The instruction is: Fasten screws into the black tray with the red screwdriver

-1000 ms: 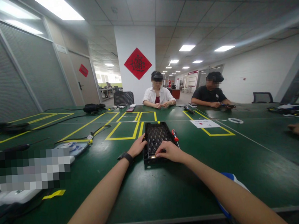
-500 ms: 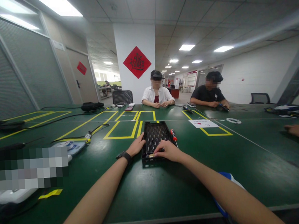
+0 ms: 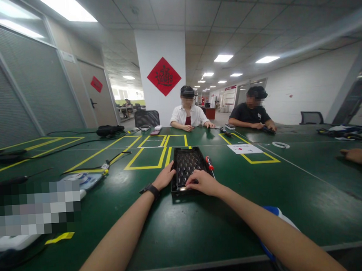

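Observation:
A black open case [image 3: 179, 194], shallow and rectangular with rows of small posts inside, lies on the green table in front of me. My left hand [image 3: 165, 177] grips its left side, thumb over the rim and the other fingers mostly hidden. At the near end of the case, my right hand [image 3: 204, 182] pinches a small gold-coloured piece [image 3: 183, 189], too small to identify. The fingertips partly cover it. Just right of the case lies a screwdriver [image 3: 209, 163] with a red handle.
Cables and a dark tool [image 3: 8, 180] lie on the left, near a blurred-out white object [image 3: 22, 241]. A blue-and-white item [image 3: 279, 213] sits under my right forearm. Two people sit opposite; another person's hand [image 3: 357, 156] rests at far right. A paper sheet [image 3: 244, 148] lies ahead.
My hands keep their places on the case, with the right fingers shifting only slightly at the gold-coloured piece. Across the table, the white-shirted person's hands have moved apart. The view has drifted slightly.

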`<state>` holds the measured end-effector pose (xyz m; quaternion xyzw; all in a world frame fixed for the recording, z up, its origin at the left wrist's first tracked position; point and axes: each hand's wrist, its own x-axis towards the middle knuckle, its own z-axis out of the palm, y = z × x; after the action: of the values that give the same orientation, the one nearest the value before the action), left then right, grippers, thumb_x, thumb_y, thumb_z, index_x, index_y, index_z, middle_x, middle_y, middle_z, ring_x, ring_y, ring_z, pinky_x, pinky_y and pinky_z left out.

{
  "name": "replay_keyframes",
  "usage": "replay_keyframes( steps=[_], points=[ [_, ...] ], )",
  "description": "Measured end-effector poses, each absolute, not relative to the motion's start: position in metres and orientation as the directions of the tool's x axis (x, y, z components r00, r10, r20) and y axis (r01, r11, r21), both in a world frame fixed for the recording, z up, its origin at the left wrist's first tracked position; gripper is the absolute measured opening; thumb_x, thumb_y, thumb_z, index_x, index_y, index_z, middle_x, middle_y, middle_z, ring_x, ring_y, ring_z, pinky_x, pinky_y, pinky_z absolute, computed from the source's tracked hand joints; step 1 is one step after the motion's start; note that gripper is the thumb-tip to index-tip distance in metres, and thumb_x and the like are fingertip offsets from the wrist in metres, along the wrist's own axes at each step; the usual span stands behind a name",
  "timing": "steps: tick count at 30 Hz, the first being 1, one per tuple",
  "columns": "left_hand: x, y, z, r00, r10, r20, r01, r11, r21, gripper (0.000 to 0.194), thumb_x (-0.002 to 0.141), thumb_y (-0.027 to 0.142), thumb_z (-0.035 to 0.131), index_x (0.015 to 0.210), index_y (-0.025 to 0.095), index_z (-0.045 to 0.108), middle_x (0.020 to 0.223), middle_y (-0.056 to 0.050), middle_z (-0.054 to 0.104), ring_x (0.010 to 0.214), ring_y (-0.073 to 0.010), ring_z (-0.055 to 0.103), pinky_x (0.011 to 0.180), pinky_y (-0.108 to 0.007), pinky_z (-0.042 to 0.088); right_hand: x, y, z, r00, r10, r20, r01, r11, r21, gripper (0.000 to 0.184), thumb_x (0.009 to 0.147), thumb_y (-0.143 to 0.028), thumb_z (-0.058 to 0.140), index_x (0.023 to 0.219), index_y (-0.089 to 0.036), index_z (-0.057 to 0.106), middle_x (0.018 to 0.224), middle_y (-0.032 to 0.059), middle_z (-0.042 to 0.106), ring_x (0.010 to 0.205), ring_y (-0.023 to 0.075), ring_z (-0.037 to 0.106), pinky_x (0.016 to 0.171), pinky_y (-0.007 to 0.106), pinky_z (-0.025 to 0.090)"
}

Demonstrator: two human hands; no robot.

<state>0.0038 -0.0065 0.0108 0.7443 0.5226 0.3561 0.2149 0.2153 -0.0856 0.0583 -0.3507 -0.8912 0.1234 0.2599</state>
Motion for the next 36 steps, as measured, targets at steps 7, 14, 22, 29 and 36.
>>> replay_keyframes(
  steps=[7, 14, 22, 29, 36],
  points=[
    [0.0026, -0.0071, 0.0105, 0.21, 0.925, 0.316, 0.619, -0.376, 0.69, 0.058, 0.074, 0.026, 0.039, 0.129, 0.01, 0.036, 0.141, -0.007, 0.026, 0.13, -0.0196, 0.021, 0.108, -0.03, 0.016, 0.2153, -0.0851, 0.058, -0.622, 0.694, 0.363, 0.548, 0.717, -0.431, 0.019, 0.074, -0.035, 0.059, 0.082, -0.02, 0.069, 0.075, 0.0039, 0.064, 0.074, 0.0143, 0.053, 0.068, 0.025, 0.038],
    [0.0032, -0.0057, 0.0104, 0.206, 0.926, 0.315, 0.633, -0.372, 0.679, 0.058, 0.074, 0.025, 0.039, 0.13, 0.009, 0.035, 0.14, -0.007, 0.027, 0.13, -0.0194, 0.021, 0.108, -0.03, 0.016, 0.2147, -0.0855, 0.0585, -0.616, 0.697, 0.368, 0.555, 0.715, -0.425, 0.018, 0.073, -0.034, 0.06, 0.082, -0.021, 0.069, 0.076, 0.0039, 0.064, 0.076, 0.0146, 0.053, 0.068, 0.025, 0.038],
    [0.0026, -0.0066, 0.0099, 0.218, 0.923, 0.317, 0.632, -0.381, 0.675, 0.058, 0.075, 0.026, 0.037, 0.13, 0.009, 0.034, 0.141, -0.008, 0.026, 0.13, -0.0188, 0.022, 0.108, -0.03, 0.016, 0.2146, -0.0864, 0.0594, -0.623, 0.688, 0.371, 0.541, 0.722, -0.431, 0.019, 0.074, -0.035, 0.059, 0.082, -0.02, 0.069, 0.075, 0.0037, 0.064, 0.075, 0.0147, 0.053, 0.068, 0.026, 0.038],
    [0.0028, -0.0065, 0.0103, 0.217, 0.923, 0.319, 0.629, -0.382, 0.677, 0.058, 0.075, 0.026, 0.038, 0.13, 0.008, 0.035, 0.141, -0.008, 0.025, 0.13, -0.0196, 0.021, 0.108, -0.03, 0.016, 0.2154, -0.0845, 0.0573, -0.615, 0.691, 0.379, 0.553, 0.721, -0.418, 0.018, 0.073, -0.035, 0.06, 0.081, -0.021, 0.068, 0.078, 0.0038, 0.064, 0.077, 0.0153, 0.052, 0.07, 0.027, 0.038],
    [0.0026, -0.0057, 0.0098, 0.215, 0.919, 0.331, 0.62, -0.391, 0.681, 0.058, 0.074, 0.026, 0.039, 0.129, 0.008, 0.036, 0.14, -0.008, 0.027, 0.129, -0.0203, 0.024, 0.108, -0.03, 0.017, 0.2152, -0.0861, 0.0586, -0.623, 0.683, 0.382, 0.513, 0.725, -0.46, 0.017, 0.074, -0.032, 0.06, 0.085, -0.02, 0.065, 0.074, 0.002, 0.065, 0.073, 0.014, 0.055, 0.072, 0.027, 0.038]
  ],
)
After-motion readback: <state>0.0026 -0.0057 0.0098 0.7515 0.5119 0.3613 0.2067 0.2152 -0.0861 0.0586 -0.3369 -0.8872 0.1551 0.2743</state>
